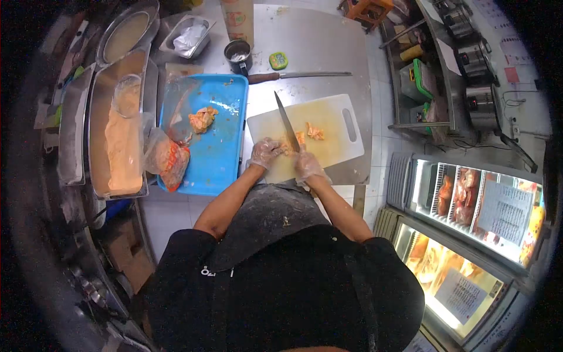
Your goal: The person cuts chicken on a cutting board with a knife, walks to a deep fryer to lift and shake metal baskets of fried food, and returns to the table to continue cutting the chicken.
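Observation:
My right hand (pixel 308 166), in a clear plastic glove, grips the handle of a long knife (pixel 287 122) whose blade points away from me over a white cutting board (pixel 334 144). My left hand (pixel 265 152), also gloved, presses on an orange piece of raw meat (pixel 291 142) on the board, right beside the blade. A second small piece of meat (pixel 315 131) lies on the board to the right of the knife.
A blue tray (pixel 223 158) to the left holds a meat chunk (pixel 203 119) and a plastic bag of meat (pixel 168 161). Metal pans (pixel 120 129) line the far left. A second knife (pixel 299 75), a metal cup (pixel 238 55) and a lit display case (pixel 469 217) are nearby.

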The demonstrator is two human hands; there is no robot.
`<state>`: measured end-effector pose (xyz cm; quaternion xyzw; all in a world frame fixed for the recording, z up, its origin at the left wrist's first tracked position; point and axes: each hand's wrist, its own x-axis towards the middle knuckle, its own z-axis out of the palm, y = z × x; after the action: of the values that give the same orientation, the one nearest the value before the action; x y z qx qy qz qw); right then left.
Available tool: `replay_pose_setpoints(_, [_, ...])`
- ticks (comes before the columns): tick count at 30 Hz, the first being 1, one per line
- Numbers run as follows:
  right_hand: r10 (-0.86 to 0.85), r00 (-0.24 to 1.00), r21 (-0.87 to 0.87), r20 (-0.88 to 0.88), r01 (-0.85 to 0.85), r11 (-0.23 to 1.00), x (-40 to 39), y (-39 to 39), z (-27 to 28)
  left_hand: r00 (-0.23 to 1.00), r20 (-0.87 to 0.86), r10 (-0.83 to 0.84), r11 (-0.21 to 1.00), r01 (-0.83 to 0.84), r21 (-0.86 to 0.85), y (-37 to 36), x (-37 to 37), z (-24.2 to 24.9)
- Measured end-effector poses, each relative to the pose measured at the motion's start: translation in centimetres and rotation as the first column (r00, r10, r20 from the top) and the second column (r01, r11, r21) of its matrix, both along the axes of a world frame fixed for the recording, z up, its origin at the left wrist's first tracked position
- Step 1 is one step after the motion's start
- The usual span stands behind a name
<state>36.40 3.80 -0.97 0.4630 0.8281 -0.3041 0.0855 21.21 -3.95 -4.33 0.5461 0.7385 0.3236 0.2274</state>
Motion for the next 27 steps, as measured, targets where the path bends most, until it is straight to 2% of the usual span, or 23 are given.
replay_pose_setpoints(1, [0.017,0.999,-0.032,0.044,-0.015,0.999,0.1,-0.5,1.0,1.0,0.011,0.004,1.0,-0.004,-0.011,-0.5,0.2,-0.3])
replay_pose_setpoints(3, [0.054,0.997,-0.024,0.06,-0.053,0.998,0.7,-1.4,1.1,0.993,0.098,0.07,0.988,-0.083,0.128,-0.6,0.2,-0.4])
replay_pose_setpoints(5, [0.095,0.993,-0.007,0.071,-0.094,0.996,0.7,-1.7,1.3,0.983,0.162,0.084,0.988,-0.103,0.111,-0.7,0.2,0.3])
replay_pose_setpoints(7, [0.033,0.993,-0.072,0.116,-0.025,0.997,0.7,-2.1,1.4,0.969,0.226,0.1,0.988,-0.123,0.089,-0.7,0.1,0.8])
replay_pose_setpoints(9, [0.018,0.991,-0.133,0.132,-0.001,0.991,0.9,-1.9,0.3,0.994,0.076,0.077,0.993,-0.083,0.082,-0.6,0.2,0.7])
replay_pose_setpoints(11, [-0.002,0.99,-0.186,0.142,0.029,0.982,1.0,-1.8,-0.9,0.992,0.108,0.071,0.995,-0.077,0.058,-0.5,0.4,0.7])
replay_pose_setpoints(13, [-0.089,0.981,-0.115,0.173,0.11,0.987,0.5,-1.8,-1.5,0.988,0.134,0.078,0.996,-0.083,0.034,-0.3,0.3,0.0])
replay_pose_setpoints(14, [-0.085,0.981,-0.122,0.173,0.107,0.987,0.7,-1.8,-1.6,0.998,0.033,0.044,0.992,-0.047,0.114,-0.3,0.3,-1.4])
replay_pose_setpoints(15, [-0.101,0.988,-0.22,0.116,0.125,0.968,0.9,-1.5,-0.7,0.997,-0.07,0.019,0.981,-0.005,0.192,-0.3,0.2,-2.1])
replay_pose_setpoints(16, [-0.122,0.99,-0.314,0.064,0.136,0.94,1.1,-1.2,0.0,0.997,-0.068,0.024,0.982,-0.011,0.19,-0.3,0.3,-2.8])
replay_pose_setpoints(17, [-0.119,0.99,-0.315,0.069,0.135,0.939,1.1,-1.2,0.1,0.993,0.109,0.038,0.986,-0.055,0.155,-0.5,0.6,-3.4])
replay_pose_setpoints(18, [-0.07,0.995,-0.234,0.073,0.085,0.968,0.8,-0.9,0.4,0.958,0.28,0.059,0.989,-0.095,0.117,-0.2,0.5,-2.8])
replay_pose_setpoints(19, [-0.021,0.997,-0.159,0.08,0.033,0.987,0.5,-1.0,0.6,0.957,0.282,0.066,0.989,-0.1,0.111,0.0,0.5,-2.3])
replay_pose_setpoints(20, [-0.018,0.996,-0.173,0.085,0.033,0.984,0.8,-1.2,1.1,0.979,0.187,0.083,0.995,-0.091,0.038,-0.3,0.7,-1.7])
replay_pose_setpoints(21, [-0.095,0.991,-0.241,0.098,0.116,0.964,0.4,-1.1,3.1,0.992,0.086,0.09,0.996,-0.087,-0.034,-0.5,0.4,-0.3])
replay_pose_setpoints(22, [-0.173,0.979,-0.298,0.11,0.198,0.934,0.0,-0.7,4.1,0.993,0.081,0.089,0.996,-0.086,-0.037,-0.5,-0.1,0.9])
replay_pose_setpoints(23, [-0.18,0.978,-0.3,0.108,0.205,0.932,0.1,-0.8,3.9,0.993,0.099,0.059,0.997,-0.053,-0.059,-0.6,-0.3,2.2])
replay_pose_setpoints(25, [-0.053,0.996,-0.126,0.069,0.062,0.99,0.9,-1.2,3.3,0.992,0.122,0.011,0.997,-0.001,-0.078,-0.4,-0.1,2.2])
replay_pose_setpoints(27, [-0.017,0.997,-0.136,0.079,0.028,0.99,0.9,-1.6,2.7,0.995,0.025,0.098,0.995,-0.098,-0.004,-0.7,0.2,0.8])
